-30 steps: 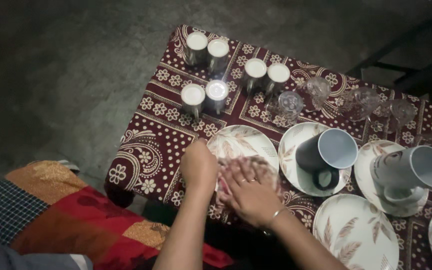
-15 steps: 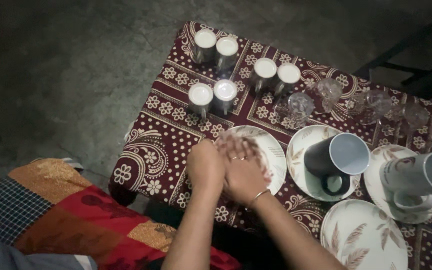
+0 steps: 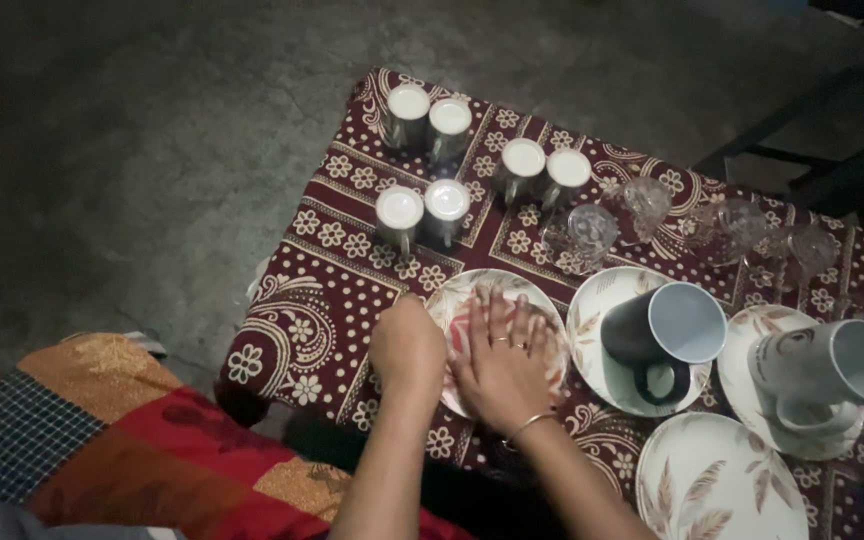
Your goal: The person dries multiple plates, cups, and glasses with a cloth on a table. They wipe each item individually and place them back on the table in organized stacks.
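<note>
A white plate with a leaf pattern [image 3: 500, 283] lies near the front edge of the maroon patterned tablecloth [image 3: 297, 300]. My left hand [image 3: 407, 345] is curled against the plate's left rim. My right hand [image 3: 502, 365] lies flat on the plate with its fingers spread, pressing a pinkish-red cloth [image 3: 461, 328] onto it. Most of the cloth is hidden under the palm. The right hand wears rings and a bangle.
Upturned steel cups [image 3: 422, 205] stand in pairs at the back, with clear glasses [image 3: 592, 230] to their right. A dark mug [image 3: 662, 330] and a white mug [image 3: 827, 365] lie on plates. An empty plate [image 3: 712, 480] lies in front. A patchwork fabric [image 3: 102, 430] lies lower left.
My right hand has gone from beside the left hand to flat on the plate with its fingers spread over the cloth. The left hand stays at the rim. The camera shifted slightly.
</note>
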